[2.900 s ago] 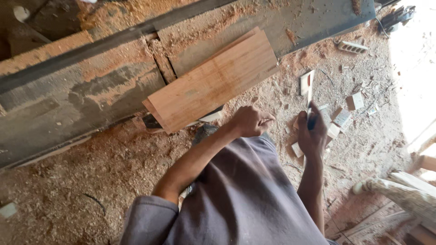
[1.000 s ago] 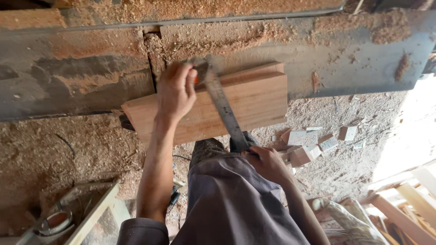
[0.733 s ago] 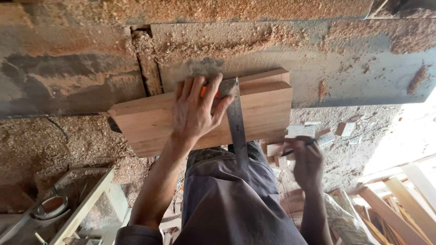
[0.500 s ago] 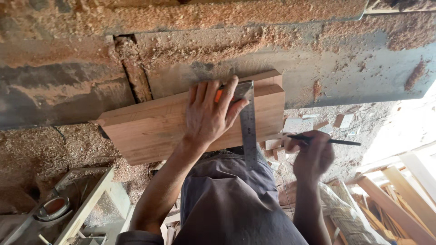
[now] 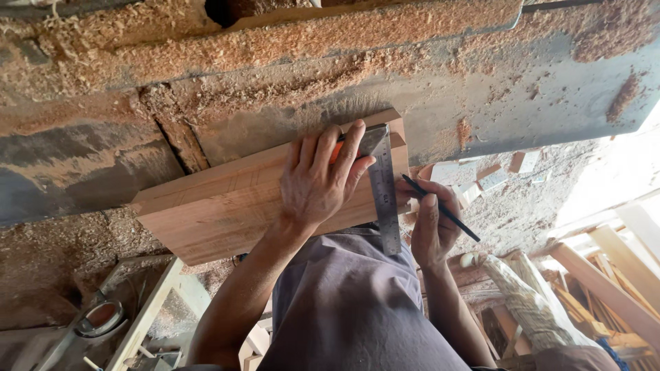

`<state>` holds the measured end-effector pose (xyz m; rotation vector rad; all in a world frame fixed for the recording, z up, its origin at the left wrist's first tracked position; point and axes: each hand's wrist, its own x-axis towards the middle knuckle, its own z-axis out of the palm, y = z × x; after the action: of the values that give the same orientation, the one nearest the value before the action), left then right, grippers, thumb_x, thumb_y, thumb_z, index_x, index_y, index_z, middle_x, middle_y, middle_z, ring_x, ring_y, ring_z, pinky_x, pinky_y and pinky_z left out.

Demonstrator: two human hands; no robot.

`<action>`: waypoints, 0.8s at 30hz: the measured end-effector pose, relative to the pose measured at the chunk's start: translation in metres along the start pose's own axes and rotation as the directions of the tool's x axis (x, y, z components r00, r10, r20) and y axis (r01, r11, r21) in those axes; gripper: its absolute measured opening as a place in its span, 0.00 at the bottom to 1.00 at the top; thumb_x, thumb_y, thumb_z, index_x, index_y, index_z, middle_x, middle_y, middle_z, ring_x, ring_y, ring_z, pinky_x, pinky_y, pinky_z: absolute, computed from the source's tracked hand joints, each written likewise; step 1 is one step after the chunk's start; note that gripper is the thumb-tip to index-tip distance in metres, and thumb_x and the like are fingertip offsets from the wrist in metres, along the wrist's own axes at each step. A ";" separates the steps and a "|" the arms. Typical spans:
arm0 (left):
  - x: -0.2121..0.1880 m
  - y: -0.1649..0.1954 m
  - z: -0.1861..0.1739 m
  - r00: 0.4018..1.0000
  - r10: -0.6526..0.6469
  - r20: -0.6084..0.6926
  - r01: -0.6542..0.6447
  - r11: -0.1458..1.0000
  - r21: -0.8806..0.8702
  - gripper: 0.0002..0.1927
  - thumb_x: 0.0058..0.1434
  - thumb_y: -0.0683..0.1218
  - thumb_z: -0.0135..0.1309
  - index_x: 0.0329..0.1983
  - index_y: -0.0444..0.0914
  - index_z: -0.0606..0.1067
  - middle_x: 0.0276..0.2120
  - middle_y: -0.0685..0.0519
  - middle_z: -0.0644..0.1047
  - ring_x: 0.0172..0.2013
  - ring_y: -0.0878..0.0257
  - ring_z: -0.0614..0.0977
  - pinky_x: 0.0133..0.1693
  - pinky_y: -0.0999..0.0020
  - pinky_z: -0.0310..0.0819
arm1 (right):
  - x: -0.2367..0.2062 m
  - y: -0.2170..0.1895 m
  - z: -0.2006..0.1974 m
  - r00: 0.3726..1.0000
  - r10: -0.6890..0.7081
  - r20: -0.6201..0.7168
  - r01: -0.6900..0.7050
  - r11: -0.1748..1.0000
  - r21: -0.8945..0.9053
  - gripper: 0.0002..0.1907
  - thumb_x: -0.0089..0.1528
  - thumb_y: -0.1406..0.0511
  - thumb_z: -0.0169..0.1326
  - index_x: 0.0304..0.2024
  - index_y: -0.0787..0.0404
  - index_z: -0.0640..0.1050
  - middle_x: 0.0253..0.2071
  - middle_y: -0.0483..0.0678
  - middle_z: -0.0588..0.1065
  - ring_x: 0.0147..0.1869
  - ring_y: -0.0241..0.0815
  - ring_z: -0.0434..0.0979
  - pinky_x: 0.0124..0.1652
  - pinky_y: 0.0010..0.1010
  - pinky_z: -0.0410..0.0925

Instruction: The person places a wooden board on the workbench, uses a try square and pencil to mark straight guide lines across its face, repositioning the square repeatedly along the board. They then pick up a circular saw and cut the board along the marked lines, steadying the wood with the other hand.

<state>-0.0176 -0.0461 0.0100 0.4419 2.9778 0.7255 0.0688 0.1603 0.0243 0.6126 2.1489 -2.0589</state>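
Head view, looking down over the person's grey garment [image 5: 344, 309]. A reddish wooden board [image 5: 227, 213] is laid on the grey, sawdust-strewn tabletop [image 5: 481, 96], with its near edge overhanging toward the body. The left hand [image 5: 320, 182] is pressed flat on the board, fingers spread and extended, the fingertips resting over the stock of a metal try square [image 5: 383, 192]; nothing is enclosed by this hand, the square being held down rather than grasped. The steel blade of the square is laid across the board near its right end and is seen projecting past the near edge, over the garment. The right hand [image 5: 430, 227] is closed around a dark pencil [image 5: 440, 207], held between thumb and fingers just beside the right edge of the blade; the pencil tip is placed at the board's right end, close to the blade, though contact with the wood cannot be confirmed. Faint pencil lines are visible across the board further left. Small wooden offcuts [image 5: 495, 172] are scattered on the sawdust-covered floor to the right, light timber strips [image 5: 612, 275] are stacked at lower right, and a pale wooden frame [image 5: 148, 316] is seen at lower left.
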 end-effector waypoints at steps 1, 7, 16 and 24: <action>0.000 0.000 0.000 1.000 0.000 0.000 0.000 1.000 0.001 0.30 0.74 0.62 0.53 0.71 0.42 0.68 0.51 0.49 0.72 0.47 0.54 0.76 0.51 0.54 0.72 | 0.001 0.000 0.001 1.000 -0.002 -0.003 0.002 1.000 0.007 0.14 0.78 0.63 0.43 0.57 0.69 0.71 0.51 0.57 0.79 0.56 0.44 0.80 0.61 0.35 0.71; 0.001 0.001 0.001 1.000 -0.002 0.001 0.002 1.000 0.008 0.30 0.73 0.62 0.54 0.71 0.43 0.68 0.51 0.50 0.72 0.47 0.55 0.76 0.50 0.54 0.72 | 0.003 -0.002 0.003 1.000 0.024 -0.003 -0.024 0.998 0.059 0.15 0.77 0.63 0.44 0.58 0.69 0.71 0.51 0.58 0.78 0.57 0.45 0.80 0.61 0.37 0.71; -0.002 -0.001 0.005 1.000 -0.003 -0.004 0.003 1.000 0.010 0.30 0.74 0.62 0.53 0.72 0.43 0.68 0.51 0.50 0.71 0.47 0.55 0.76 0.51 0.54 0.72 | 0.006 -0.004 -0.002 0.997 0.002 0.072 -0.011 0.992 0.123 0.17 0.78 0.62 0.41 0.60 0.69 0.70 0.54 0.59 0.78 0.58 0.46 0.80 0.63 0.37 0.71; -0.002 -0.002 0.006 0.999 0.032 -0.027 -0.031 0.999 0.020 0.30 0.75 0.62 0.52 0.72 0.42 0.68 0.50 0.50 0.73 0.46 0.56 0.76 0.50 0.56 0.74 | 0.022 -0.030 0.010 0.978 -0.203 0.043 0.201 0.870 -0.451 0.09 0.71 0.71 0.53 0.53 0.69 0.75 0.47 0.58 0.82 0.49 0.45 0.84 0.51 0.29 0.75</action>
<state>-0.0155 -0.0459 0.0037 0.4847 3.0127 0.7109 0.0359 0.1553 0.0435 0.3433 2.6664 -1.5308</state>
